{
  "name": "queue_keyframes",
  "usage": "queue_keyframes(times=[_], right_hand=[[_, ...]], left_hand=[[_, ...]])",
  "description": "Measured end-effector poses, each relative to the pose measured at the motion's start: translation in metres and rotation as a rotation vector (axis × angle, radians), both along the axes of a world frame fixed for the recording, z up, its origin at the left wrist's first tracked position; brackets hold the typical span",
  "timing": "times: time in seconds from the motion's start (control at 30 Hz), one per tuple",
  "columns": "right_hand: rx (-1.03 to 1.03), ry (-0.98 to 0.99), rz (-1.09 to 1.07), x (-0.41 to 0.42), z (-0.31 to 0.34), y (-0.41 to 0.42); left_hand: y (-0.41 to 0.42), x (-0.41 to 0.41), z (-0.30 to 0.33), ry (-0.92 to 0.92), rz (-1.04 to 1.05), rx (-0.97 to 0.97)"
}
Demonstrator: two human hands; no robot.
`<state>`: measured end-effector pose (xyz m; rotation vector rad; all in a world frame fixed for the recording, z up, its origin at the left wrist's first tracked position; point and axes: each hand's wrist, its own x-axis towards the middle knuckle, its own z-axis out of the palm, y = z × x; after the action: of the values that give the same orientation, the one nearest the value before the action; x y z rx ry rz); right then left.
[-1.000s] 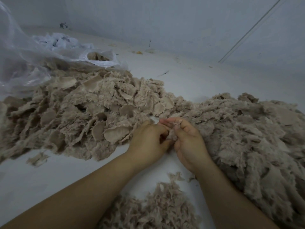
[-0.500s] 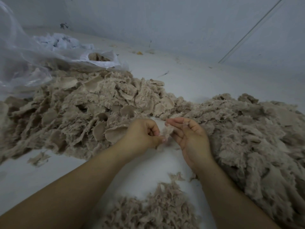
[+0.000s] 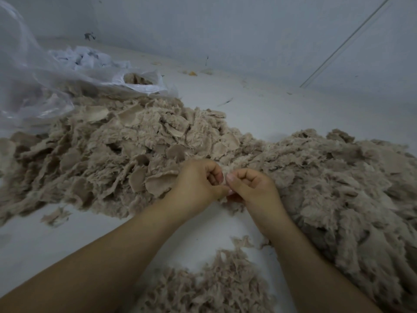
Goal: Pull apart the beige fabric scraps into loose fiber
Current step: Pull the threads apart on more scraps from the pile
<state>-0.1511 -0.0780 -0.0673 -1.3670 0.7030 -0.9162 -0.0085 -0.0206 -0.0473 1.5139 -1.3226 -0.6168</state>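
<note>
Since half a second ago both hands have closed together again. Left hand (image 3: pixel 198 184) and right hand (image 3: pixel 252 188) meet knuckle to knuckle, fingers curled, pinching one small beige fabric scrap (image 3: pixel 225 177) between them; it is mostly hidden, so its long axis cannot be told. It sits above the white floor (image 3: pixel 282 114), between the flat-scrap heap (image 3: pixel 117 152) toward the far left and the fluffy fiber pile (image 3: pixel 338 188) along the right edge.

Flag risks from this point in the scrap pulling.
1. Both hands pinch one small scrap between the unpulled scrap pile and the pulled fiber heap; dropped pieces could mix back in.
2. The two piles touch behind the hands, so sorting may blur.
</note>
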Motion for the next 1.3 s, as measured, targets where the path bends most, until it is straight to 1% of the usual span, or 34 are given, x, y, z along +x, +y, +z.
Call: queue_keyframes(times=[0.07,0.23,0.33,0.37,0.4,0.47,0.5,0.57,0.63,0.7,0.77,0.8,0.9,1.03,1.2,1.3], right_hand=[[0.011,0.019,-0.045,0.0,0.0,0.0],[0.1,-0.057,-0.068,0.001,0.003,-0.001],[0.103,-0.04,-0.089,0.003,0.002,-0.002],[0.107,-0.039,-0.08,0.002,0.002,-0.001],[0.101,-0.033,-0.068,0.001,0.003,-0.001],[0.06,-0.002,-0.047,0.0,0.003,0.0],[0.038,0.016,-0.049,-0.001,0.002,0.001],[0.021,0.031,-0.081,-0.001,0.0,0.0],[0.047,-0.022,-0.097,-0.002,0.0,-0.002],[0.064,-0.07,-0.082,-0.002,0.003,-0.001],[0.07,-0.076,-0.07,-0.001,0.005,0.001],[0.07,-0.065,-0.069,-0.002,0.004,0.001],[0.08,-0.05,-0.081,-0.001,0.002,-0.001],[0.136,-0.132,-0.073,-0.001,0.002,-0.002],[0.133,-0.157,-0.098,-0.003,-0.001,-0.006],[0.11,-0.1,-0.15,-0.002,-0.002,-0.006]], left_hand=[[0.001,0.0,0.0,0.001,-0.015,0.012],[0.001,0.004,0.001,0.314,0.001,0.102],[0.002,0.006,0.002,0.376,-0.003,0.125],[0.002,0.005,0.002,0.346,-0.004,0.107],[0.002,0.004,0.002,0.272,-0.004,0.075],[0.002,0.0,0.001,0.067,-0.015,0.0],[0.002,-0.002,0.0,-0.006,-0.016,-0.025],[0.001,-0.004,-0.002,-0.068,0.003,-0.046],[0.001,-0.003,-0.003,-0.075,0.019,-0.047],[0.0,-0.001,-0.004,-0.01,0.039,-0.067],[0.0,0.001,-0.005,0.045,0.092,-0.103],[0.0,0.003,-0.006,0.042,0.119,-0.121],[0.0,0.004,-0.003,-0.024,0.112,-0.153],[0.002,0.004,-0.002,-0.083,0.092,-0.152],[0.008,0.005,-0.002,-0.249,-0.022,-0.055],[0.011,0.005,-0.003,-0.235,0.021,-0.077]])
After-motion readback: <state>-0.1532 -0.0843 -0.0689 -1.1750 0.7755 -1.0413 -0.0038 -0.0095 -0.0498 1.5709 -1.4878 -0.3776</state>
